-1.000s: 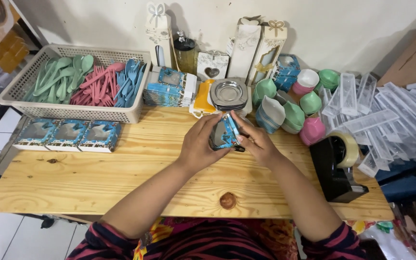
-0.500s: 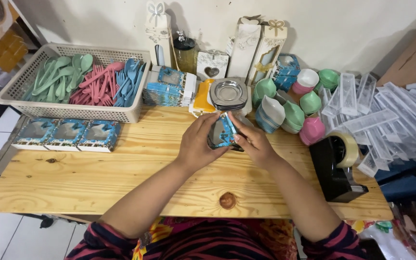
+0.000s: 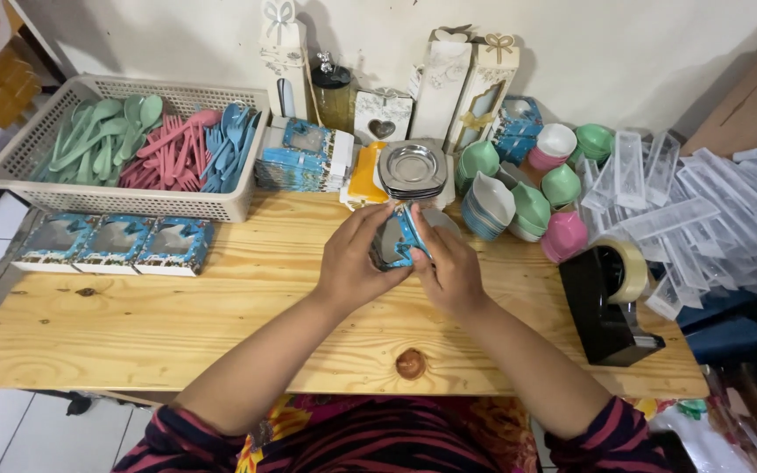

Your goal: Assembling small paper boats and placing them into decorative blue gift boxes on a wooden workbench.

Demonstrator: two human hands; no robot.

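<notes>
Above the middle of the wooden table (image 3: 177, 324), both my hands hold a small blue gift box (image 3: 393, 240) with a clear window. My left hand (image 3: 354, 261) grips its left side with the fingers curled over the top. My right hand (image 3: 449, 265) clasps the right side, thumb on the box's edge. The box is tilted, and my fingers hide part of it.
A white basket (image 3: 116, 200) of green, pink and blue plastic cutlery stands at the back left. Three finished blue boxes (image 3: 114, 245) lie in front of it. Flat blue boxes (image 3: 301, 158), metal saucers (image 3: 412, 169), coloured bowls (image 3: 532, 206), clear plastic trays (image 3: 703, 210) and a black tape dispenser (image 3: 606, 302) sit behind and right.
My hands and the blue box stay in nearly the same place. The fingers have shifted slightly on the box.
</notes>
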